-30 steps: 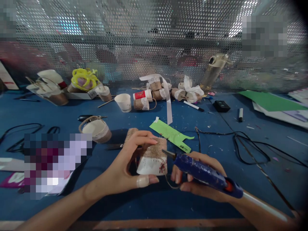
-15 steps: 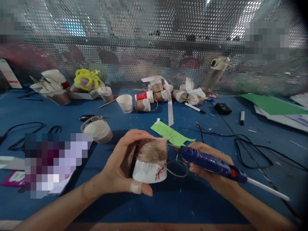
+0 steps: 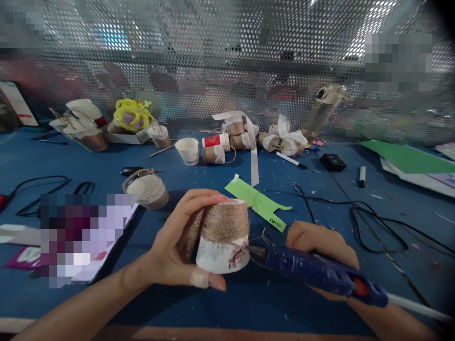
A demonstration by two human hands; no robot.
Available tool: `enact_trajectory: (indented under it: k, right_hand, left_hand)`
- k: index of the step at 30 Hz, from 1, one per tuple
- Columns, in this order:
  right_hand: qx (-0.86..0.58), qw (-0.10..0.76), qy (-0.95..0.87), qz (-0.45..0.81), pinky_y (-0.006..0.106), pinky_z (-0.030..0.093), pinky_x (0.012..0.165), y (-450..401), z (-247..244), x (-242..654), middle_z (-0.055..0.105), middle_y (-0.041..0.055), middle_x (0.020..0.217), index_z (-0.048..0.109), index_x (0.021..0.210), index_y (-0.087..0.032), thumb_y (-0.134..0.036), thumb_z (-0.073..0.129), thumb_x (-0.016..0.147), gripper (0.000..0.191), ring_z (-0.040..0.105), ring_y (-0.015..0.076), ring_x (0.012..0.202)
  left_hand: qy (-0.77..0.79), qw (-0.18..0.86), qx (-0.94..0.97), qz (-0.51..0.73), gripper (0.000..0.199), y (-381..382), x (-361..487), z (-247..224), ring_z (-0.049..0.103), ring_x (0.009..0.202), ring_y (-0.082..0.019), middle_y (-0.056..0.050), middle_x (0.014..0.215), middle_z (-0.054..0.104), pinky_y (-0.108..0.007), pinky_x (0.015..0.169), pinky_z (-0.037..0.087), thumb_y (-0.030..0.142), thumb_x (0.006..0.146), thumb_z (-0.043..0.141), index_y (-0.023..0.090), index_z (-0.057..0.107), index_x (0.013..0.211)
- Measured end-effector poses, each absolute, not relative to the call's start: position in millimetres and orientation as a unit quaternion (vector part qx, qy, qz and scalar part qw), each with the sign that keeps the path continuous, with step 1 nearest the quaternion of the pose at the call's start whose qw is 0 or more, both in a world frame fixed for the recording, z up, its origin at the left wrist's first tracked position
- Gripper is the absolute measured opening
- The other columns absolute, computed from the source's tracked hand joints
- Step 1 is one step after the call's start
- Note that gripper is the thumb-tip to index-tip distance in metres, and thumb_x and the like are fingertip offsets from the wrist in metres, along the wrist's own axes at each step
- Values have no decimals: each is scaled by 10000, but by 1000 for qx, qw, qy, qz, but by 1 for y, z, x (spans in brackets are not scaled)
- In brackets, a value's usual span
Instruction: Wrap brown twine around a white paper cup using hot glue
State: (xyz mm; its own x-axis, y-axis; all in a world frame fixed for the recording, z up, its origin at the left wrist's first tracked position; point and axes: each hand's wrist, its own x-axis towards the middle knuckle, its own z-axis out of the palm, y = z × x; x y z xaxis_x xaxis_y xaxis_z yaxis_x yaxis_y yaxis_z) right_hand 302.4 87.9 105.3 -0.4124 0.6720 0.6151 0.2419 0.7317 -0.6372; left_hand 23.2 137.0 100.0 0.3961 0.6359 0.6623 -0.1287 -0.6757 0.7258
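My left hand (image 3: pixel 177 241) is wrapped round a paper cup (image 3: pixel 216 255) held upside down, its base resting near my taped thumb. Brown twine (image 3: pixel 227 220) covers the cup's upper part in rows; white paper with pink blossoms shows below. In my right hand (image 3: pixel 322 244) is a blue glue gun (image 3: pixel 309 270) with a white glue stick (image 3: pixel 415 305) out of its back. The gun's nozzle (image 3: pixel 254 250) points at the cup's right side, close to the printed part; whether it touches I cannot tell. A thin loose end of twine sticks up by the nozzle.
Behind the cup lies a green paper strip (image 3: pixel 256 201). A twine-handled cup (image 3: pixel 151 192) stands left, a plain paper cup (image 3: pixel 187 151) farther back. Several wrapped cups (image 3: pixel 238 137) sit by the mesh wall. A black cable (image 3: pixel 377 244) crosses the right side.
My right hand has brought the glue gun lower, its nozzle going from the twine's upper rows to the printed part. My left hand still holds the cup in nearly the same place.
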Motion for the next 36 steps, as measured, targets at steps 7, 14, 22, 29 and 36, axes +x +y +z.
enact_trajectory:
  k: [7, 14, 22, 29, 36]
  right_hand:
    - [-306, 444, -791, 288, 280, 361, 512, 89, 101, 303, 524, 1, 646, 470, 738, -235, -281, 595, 915, 222, 498, 147, 557]
    - [-311, 442, -792, 283, 269, 339, 516, 90, 103, 303, 457, -21, 634, 403, 730, -236, -232, 603, 826, 223, 437, 134, 550]
    - [-332, 429, -795, 272, 272, 300, 511, 90, 103, 305, 415, -32, 634, 384, 719, -236, -209, 601, 813, 238, 399, 128, 542]
    - [-334, 429, -796, 265, 256, 301, 506, 89, 104, 303, 399, -40, 631, 373, 714, -236, -184, 612, 797, 258, 392, 123, 540]
    - [-335, 425, -802, 253, 263, 285, 493, 88, 106, 302, 376, -42, 620, 347, 706, -238, -203, 596, 828, 280, 368, 124, 534]
  left_hand:
    - [178, 320, 782, 505, 954, 139, 19, 99, 538, 1210, -316, -127, 1297, 530, -479, 1055, 501, 468, 565, 927, 231, 524, 1397]
    - [163, 290, 797, 504, 948, 141, 18, 100, 523, 1192, -327, -133, 1261, 562, -532, 1034, 497, 500, 598, 902, 244, 494, 1415]
    - [167, 276, 793, 517, 894, 139, 18, 107, 547, 1140, -328, -144, 1197, 576, -513, 994, 529, 540, 617, 877, 208, 538, 1374]
    - [164, 283, 788, 523, 867, 139, 22, 106, 557, 1122, -319, -141, 1188, 569, -523, 991, 540, 552, 619, 871, 214, 552, 1351]
    - [160, 292, 785, 523, 853, 140, 22, 106, 564, 1129, -321, -143, 1194, 565, -517, 979, 554, 544, 631, 867, 216, 554, 1353]
